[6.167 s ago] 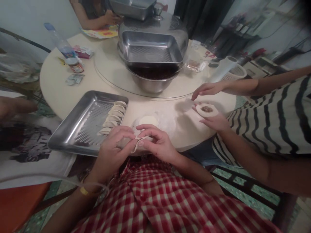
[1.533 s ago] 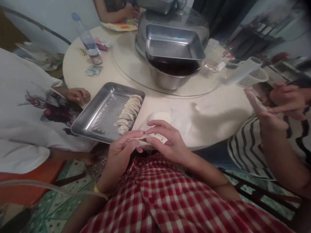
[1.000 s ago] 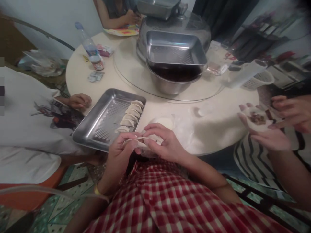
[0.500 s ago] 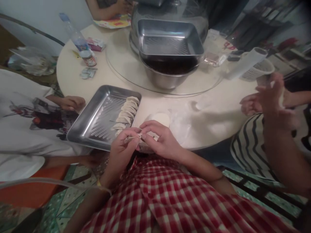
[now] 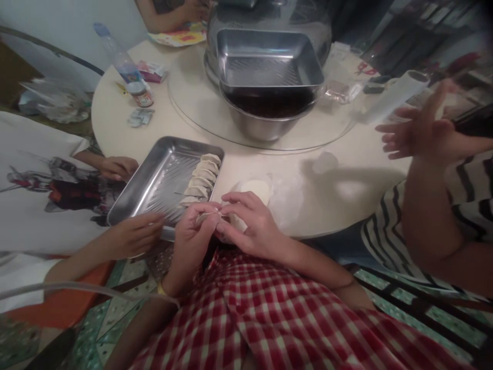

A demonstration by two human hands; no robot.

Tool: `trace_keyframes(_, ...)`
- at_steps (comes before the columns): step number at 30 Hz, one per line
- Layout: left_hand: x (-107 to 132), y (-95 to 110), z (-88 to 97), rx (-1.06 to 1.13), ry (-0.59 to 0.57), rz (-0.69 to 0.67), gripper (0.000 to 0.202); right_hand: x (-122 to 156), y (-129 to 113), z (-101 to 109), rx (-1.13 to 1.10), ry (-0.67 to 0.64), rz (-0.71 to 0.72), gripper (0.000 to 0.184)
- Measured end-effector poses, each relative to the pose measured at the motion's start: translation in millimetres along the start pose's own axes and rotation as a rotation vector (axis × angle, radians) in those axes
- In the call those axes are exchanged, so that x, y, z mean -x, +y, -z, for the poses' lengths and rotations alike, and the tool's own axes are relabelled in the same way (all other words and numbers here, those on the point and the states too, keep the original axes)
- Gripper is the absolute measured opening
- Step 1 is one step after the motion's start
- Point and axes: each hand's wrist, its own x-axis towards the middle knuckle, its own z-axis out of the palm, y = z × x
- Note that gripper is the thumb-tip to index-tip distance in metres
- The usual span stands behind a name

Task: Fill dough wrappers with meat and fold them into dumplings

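Between my two hands, near the table's front edge, is a dumpling (image 5: 203, 218), mostly covered by fingers. My left hand (image 5: 194, 231) grips it from the left, thumb against index finger. From the right, my right hand (image 5: 256, 223) pinches its edge with thumb and fingertips. Just left of my hands, a metal tray (image 5: 154, 177) bears a row of several folded dumplings (image 5: 202, 177) along its right side. Beyond my right hand lies a round dough wrapper (image 5: 257, 189) on the table.
A metal bowl (image 5: 265, 126) with dark contents stands on the glass turntable (image 5: 200, 123), a second metal tray (image 5: 269, 72) resting over it. At left are a person's hands (image 5: 134, 234) by the near tray; at right, another person's raised hands (image 5: 427, 126). A plastic bottle (image 5: 123, 64) stands back left.
My fingers have shifted slightly along the dumpling's edge. The left person's nearer hand has risen to the tray's rim. The right person's hands have spread and turned.
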Motion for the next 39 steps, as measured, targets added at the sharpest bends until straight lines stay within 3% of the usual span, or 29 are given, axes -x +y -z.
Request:
trace_keyframes(6,2.2,-0.1,-0.8,0.025,-0.015,0.086,0.013,-0.1,0.9,-2.1,0.054,0.068,0.030,0.012)
trace_keyframes(12,7.4,0.6,3.9,-0.119,-0.004,0.119,0.020,3.5,2.0,-3.4,0.116,0.089,0.045,0.015)
trace_keyframes(16,6.9,-3.1,2.9,-0.177,0.048,0.047,0.018,6.4,0.3,-4.4,0.096,0.081,-0.022,0.018)
trace_keyframes(19,3.7,-4.0,-0.7,-0.079,0.093,0.034,0.016,9.1,-1.3,-0.4,0.031,0.070,-0.062,0.020)
trace_keyframes(24,1.3,2.6,-6.7,0.104,0.013,0.119,0.013,18.6,4.6,9.6,-0.014,0.155,-0.118,0.021)
trace_keyframes(29,2.4,1.2,-8.0,0.079,0.008,0.132,0.012,25.1,9.9,11.9,-0.140,0.150,-0.295,0.012)
trace_keyframes(35,4.0,-3.6,-8.0,-0.043,0.017,0.015,0.010,22.3,10.3,7.8,-0.233,0.129,-0.341,0.008)
trace_keyframes(39,5.3,0.3,-8.8,-0.121,-0.017,0.012,0.008,19.7,10.6,5.3,-0.267,0.111,-0.358,0.010)
